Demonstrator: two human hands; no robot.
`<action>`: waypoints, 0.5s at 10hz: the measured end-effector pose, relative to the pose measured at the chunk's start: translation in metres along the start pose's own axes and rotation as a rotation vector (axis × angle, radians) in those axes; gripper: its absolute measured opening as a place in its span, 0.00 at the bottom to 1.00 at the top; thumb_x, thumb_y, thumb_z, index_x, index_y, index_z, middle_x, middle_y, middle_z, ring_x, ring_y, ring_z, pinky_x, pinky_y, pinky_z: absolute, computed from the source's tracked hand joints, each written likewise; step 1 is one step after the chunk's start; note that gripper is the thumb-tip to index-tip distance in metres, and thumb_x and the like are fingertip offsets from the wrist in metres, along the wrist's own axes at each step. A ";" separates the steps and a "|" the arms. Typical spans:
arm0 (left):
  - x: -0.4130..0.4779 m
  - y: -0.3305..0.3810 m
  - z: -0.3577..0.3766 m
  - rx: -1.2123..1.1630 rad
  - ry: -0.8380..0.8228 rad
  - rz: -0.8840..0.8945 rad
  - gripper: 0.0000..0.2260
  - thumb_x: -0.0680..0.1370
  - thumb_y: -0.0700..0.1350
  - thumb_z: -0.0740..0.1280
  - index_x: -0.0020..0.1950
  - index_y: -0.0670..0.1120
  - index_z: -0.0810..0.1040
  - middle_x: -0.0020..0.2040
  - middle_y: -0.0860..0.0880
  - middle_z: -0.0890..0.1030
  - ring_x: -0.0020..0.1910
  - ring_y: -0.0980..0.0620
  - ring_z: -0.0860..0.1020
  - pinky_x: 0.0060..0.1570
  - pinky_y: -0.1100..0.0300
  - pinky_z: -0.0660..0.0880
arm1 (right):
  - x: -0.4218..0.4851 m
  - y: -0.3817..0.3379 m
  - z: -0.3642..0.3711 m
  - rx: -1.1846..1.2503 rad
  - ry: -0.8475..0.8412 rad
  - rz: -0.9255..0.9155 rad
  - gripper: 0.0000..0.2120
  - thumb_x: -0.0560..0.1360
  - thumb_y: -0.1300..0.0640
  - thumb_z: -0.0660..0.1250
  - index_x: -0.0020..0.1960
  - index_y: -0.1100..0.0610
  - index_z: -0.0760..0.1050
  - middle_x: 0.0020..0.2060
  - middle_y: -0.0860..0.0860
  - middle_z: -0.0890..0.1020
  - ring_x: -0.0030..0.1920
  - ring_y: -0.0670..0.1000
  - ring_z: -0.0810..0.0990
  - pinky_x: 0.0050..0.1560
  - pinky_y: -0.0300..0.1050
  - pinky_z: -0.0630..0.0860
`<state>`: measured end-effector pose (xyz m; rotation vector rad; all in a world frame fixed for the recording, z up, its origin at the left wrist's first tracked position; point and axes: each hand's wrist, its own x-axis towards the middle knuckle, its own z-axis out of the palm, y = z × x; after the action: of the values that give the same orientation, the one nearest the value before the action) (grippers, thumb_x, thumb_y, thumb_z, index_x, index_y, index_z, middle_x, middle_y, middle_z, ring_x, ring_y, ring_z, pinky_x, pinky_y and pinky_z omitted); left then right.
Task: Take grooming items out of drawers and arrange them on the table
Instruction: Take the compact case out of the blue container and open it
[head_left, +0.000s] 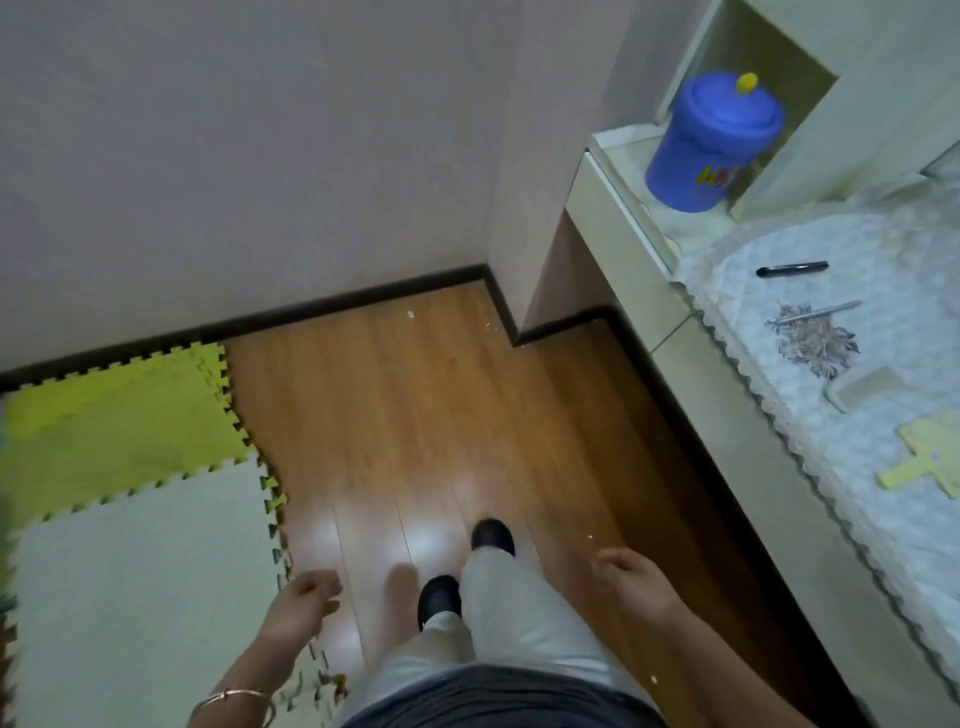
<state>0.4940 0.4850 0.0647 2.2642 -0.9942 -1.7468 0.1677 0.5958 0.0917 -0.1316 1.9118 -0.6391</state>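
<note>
Grooming items (792, 269) | on the worktop (631, 156), right side, near its edge | left hand (306, 597) and right hand (631, 577) hang loose, empty | risk: a bump could knock items to the floor (415, 415)

I log at one o'clock a blue cup (714, 140), yellow knob, red-and-yellow lettering; at three a white lace-patterned cloth (883, 249) with grey leaf print, black pen (792, 269), pale yellow cross-shaped piece (924, 462); at nine a yellow-green mat tile (119, 415) and cream mat tile (145, 571); brown wood-grain floor (415, 395).
</note>
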 end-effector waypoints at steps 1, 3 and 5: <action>0.017 0.015 -0.002 0.008 -0.031 -0.087 0.07 0.77 0.42 0.63 0.49 0.40 0.77 0.50 0.41 0.78 0.43 0.45 0.76 0.36 0.58 0.66 | 0.016 -0.017 0.007 0.007 0.007 0.022 0.07 0.74 0.61 0.63 0.50 0.60 0.76 0.48 0.61 0.81 0.47 0.60 0.80 0.50 0.57 0.79; 0.072 0.079 -0.011 -0.014 -0.110 -0.254 0.09 0.75 0.36 0.63 0.34 0.38 0.73 0.56 0.38 0.74 0.46 0.45 0.71 0.47 0.54 0.70 | 0.087 -0.065 0.003 -0.209 -0.049 0.187 0.06 0.76 0.63 0.62 0.43 0.62 0.77 0.32 0.54 0.76 0.32 0.51 0.74 0.38 0.43 0.71; 0.130 0.203 -0.015 0.109 -0.078 -0.051 0.05 0.77 0.35 0.61 0.45 0.35 0.75 0.44 0.38 0.78 0.35 0.47 0.75 0.36 0.58 0.68 | 0.126 -0.169 0.002 -0.276 -0.047 0.065 0.10 0.78 0.60 0.59 0.53 0.63 0.76 0.41 0.55 0.78 0.38 0.50 0.75 0.36 0.37 0.70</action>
<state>0.4370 0.2504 0.0570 2.3212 -1.0814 -1.8585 0.0820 0.4041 0.0697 -0.2564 1.9426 -0.3235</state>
